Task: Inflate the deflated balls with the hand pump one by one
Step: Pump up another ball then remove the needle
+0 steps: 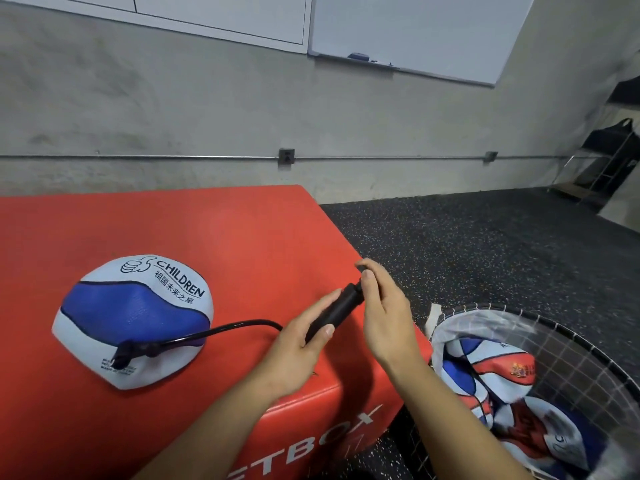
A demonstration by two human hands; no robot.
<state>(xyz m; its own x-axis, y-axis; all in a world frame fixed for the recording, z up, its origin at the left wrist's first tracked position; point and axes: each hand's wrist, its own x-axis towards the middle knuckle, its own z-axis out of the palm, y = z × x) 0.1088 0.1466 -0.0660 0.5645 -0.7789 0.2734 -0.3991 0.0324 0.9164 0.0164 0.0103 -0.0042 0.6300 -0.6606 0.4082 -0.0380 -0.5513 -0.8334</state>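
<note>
- Steadying the short black hand pump point(334, 311) by its barrel, the left hand point(298, 344) has its fingers laid along the cylinder and its thumb curled over it. This grip likely keeps the body from sliding while the other hand works.
- The right hand point(384, 317) pinches the pump's handle at the far end, and only a little of the rod shows.
- A thin black hose point(235, 325) runs from the pump to the valve of the flattened white-and-blue rubber ball point(133, 320), which lies on the red padded box point(242, 237), presumably so it stays put during pumping.
- Writing on the ball reads "CHILDREN", above a line of Chinese characters and beside a thumbs-up drawing. The box front shows "ETBOX", partly cut off.
- More limp red, white and blue balls point(502, 386) wait in the round wire basket point(588, 344) on the floor to the right.
</note>
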